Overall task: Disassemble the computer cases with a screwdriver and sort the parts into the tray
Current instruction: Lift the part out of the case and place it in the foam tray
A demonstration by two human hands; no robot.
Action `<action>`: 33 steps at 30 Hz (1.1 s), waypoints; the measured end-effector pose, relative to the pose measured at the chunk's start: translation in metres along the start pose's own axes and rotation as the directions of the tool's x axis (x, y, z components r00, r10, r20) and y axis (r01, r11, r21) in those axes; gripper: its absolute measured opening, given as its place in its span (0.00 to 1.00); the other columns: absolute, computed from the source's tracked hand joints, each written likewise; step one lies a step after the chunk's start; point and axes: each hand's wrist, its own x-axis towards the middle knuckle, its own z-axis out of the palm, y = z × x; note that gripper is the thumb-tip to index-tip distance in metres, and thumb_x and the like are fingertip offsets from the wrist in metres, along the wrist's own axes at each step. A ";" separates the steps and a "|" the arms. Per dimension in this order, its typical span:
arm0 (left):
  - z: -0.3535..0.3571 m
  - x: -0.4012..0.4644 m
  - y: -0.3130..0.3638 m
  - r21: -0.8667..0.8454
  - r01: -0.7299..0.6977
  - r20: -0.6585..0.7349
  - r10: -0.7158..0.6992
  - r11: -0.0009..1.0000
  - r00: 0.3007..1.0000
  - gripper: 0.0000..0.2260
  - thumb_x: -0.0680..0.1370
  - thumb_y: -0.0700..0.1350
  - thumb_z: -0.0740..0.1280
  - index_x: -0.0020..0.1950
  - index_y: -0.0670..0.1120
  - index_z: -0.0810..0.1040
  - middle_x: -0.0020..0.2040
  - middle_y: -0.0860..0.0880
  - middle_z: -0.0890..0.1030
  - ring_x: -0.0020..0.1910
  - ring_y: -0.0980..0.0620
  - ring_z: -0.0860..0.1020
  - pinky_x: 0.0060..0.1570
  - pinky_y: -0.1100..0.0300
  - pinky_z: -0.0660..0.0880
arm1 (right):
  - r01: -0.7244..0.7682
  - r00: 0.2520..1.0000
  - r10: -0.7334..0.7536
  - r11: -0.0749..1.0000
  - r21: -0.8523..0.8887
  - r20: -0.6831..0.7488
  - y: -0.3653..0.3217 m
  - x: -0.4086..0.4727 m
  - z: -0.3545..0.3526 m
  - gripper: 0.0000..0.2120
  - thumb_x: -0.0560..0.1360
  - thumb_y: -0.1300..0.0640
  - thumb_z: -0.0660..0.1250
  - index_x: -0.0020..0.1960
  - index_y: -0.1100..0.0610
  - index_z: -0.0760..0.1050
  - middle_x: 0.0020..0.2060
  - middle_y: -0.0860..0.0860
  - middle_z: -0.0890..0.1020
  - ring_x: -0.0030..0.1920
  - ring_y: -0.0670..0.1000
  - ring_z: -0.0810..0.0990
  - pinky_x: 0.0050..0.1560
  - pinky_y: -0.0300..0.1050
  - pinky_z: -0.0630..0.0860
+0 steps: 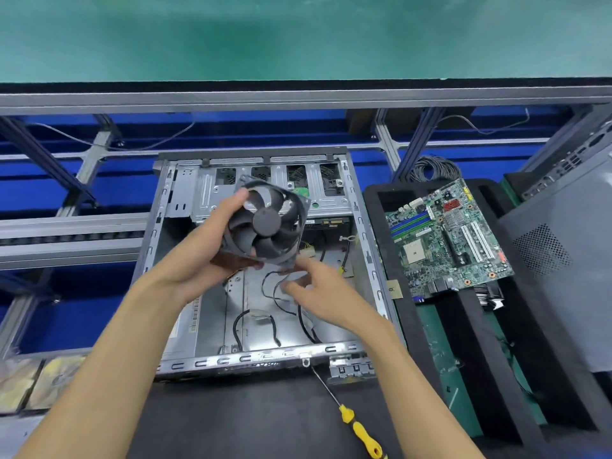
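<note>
Over the middle of the open computer case (212, 293), the left hand (198, 256) holds a black case fan (266, 223) lifted clear of the metal floor, the thumb on the fan's far-left rim and the other fingers curled under its near edge, so the grip is closed around the frame. The fan is tilted, its hub and blades facing the camera. Just near and to the right of it, the right hand (318, 293) hovers inside the case with its fingers loosely spread and partly curled beside the thin black fan wire (270, 289) that loops down from the fan; whether the fingertips actually pinch the wire cannot be told. The case lies on its side on a dark work mat (265, 422), its drive cage at the far end and loose black cables on its floor. On the mat near the case's near-right corner lies a screwdriver (351, 419) with a yellow handle, its tip pointing toward the case rim. To the right, a black tray (377, 226) with long compartments holds a green motherboard (453, 240) resting tilted across its far part. Farther right stands a grey case panel (563, 266).
</note>
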 end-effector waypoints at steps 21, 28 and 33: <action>0.082 -0.033 -0.042 0.093 -0.274 0.031 0.272 0.957 0.962 0.14 0.76 0.52 0.72 0.58 0.46 0.83 0.54 0.45 0.86 0.55 0.48 0.84 0.47 0.61 0.80 | 0.280 0.945 0.035 0.429 0.859 -0.325 -0.002 -0.097 -0.022 0.20 0.77 0.41 0.66 0.55 0.57 0.83 0.46 0.59 0.83 0.40 0.52 0.78 0.35 0.46 0.74; 0.166 -0.032 -0.079 0.252 -0.331 0.169 0.295 0.909 0.940 0.11 0.75 0.44 0.74 0.57 0.50 0.79 0.54 0.48 0.84 0.52 0.51 0.82 0.54 0.57 0.78 | 0.303 0.791 0.179 0.715 0.630 -0.585 0.047 -0.196 -0.061 0.12 0.80 0.57 0.65 0.62 0.60 0.76 0.48 0.50 0.84 0.43 0.46 0.83 0.32 0.42 0.74; 0.229 -0.021 -0.111 0.536 -0.436 0.287 0.329 0.723 0.900 0.10 0.74 0.46 0.76 0.54 0.47 0.82 0.46 0.53 0.82 0.45 0.58 0.79 0.47 0.67 0.71 | 0.190 0.725 0.179 0.876 0.444 -0.665 0.097 -0.257 -0.110 0.08 0.80 0.60 0.66 0.58 0.53 0.79 0.47 0.46 0.83 0.40 0.41 0.80 0.34 0.39 0.77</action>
